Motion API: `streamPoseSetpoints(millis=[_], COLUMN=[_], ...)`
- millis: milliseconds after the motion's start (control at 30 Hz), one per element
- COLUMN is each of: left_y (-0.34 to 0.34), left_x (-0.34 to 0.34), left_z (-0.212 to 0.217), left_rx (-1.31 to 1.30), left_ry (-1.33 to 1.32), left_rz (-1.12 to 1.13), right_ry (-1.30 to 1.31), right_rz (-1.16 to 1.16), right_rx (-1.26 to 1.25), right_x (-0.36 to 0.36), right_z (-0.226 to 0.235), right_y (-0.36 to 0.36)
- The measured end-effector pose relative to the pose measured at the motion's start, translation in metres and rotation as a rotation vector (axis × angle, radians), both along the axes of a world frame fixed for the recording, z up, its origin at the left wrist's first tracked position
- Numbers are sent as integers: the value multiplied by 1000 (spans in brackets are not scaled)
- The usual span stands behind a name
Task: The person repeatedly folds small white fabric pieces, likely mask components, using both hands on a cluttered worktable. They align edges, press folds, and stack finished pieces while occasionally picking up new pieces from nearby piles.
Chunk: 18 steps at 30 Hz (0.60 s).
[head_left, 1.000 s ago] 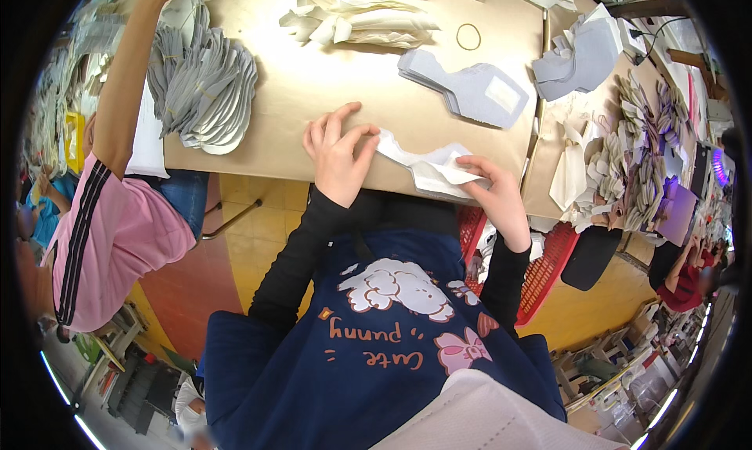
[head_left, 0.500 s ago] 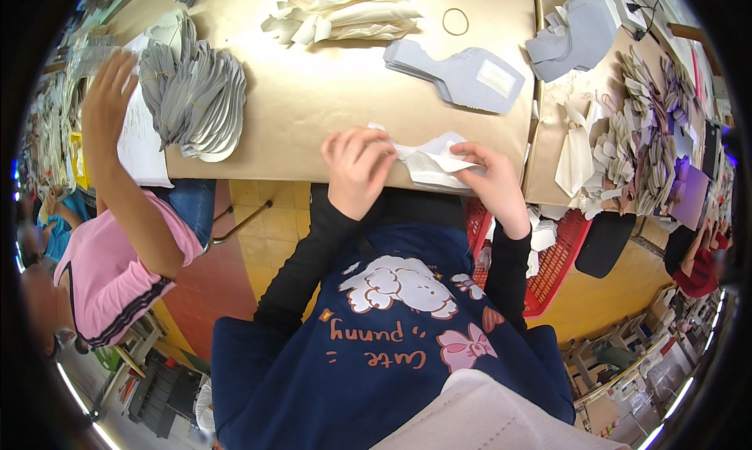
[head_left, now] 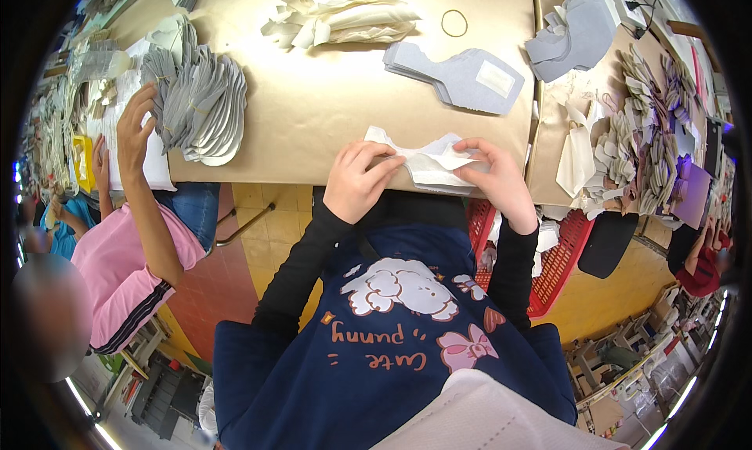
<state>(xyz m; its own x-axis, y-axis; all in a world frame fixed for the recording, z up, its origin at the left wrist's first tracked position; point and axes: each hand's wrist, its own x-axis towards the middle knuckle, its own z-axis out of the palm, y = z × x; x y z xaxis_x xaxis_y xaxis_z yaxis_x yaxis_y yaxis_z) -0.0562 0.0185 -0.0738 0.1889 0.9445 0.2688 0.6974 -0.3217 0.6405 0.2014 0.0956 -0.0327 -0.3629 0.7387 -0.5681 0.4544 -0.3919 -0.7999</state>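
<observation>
At the near edge of the table, both my hands are on a white, curved cut piece (head_left: 427,159) of thin sheet material, paper or cloth. My left hand (head_left: 362,176) pinches its left part between thumb and fingers. My right hand (head_left: 499,176) pinches the lifted right flap. Under the white piece lies a greyish layer, mostly covered. Beyond my right hand rests a stack of grey-blue cut pieces (head_left: 462,78) with a white label on top. A tan rubber band (head_left: 454,23) lies farther back.
To the left are bundled grey pieces (head_left: 200,97); a cream bundle (head_left: 341,19) lies at the back. More grey pieces (head_left: 572,39) and small bundles (head_left: 627,137) cover the right table. A red crate (head_left: 565,266) stands below. A co-worker in pink (head_left: 129,254) reaches in from the left.
My left hand has closed onto the white piece's left part, while my right hand has shifted slightly right. The co-worker's raised hand has moved right, toward the grey bundle.
</observation>
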Motion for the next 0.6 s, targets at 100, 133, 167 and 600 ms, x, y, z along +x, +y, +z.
streamPoseSetpoints(millis=[100, 133, 167, 600], left_y=[-2, -2, -3, 5], left_x=[2, 3, 4, 49], left_z=[3, 4, 5, 9], left_rx=[5, 13, 17, -111], left_ry=[107, 132, 158, 66], left_rz=[-12, -12, -13, -75], right_ry=[7, -2, -12, -116], right_rz=[-8, 6, 19, 19], right_rx=[-3, 0, 9, 176], right_x=[0, 0, 1, -5], right_z=[-3, -4, -4, -1], right_y=[0, 0, 0, -9])
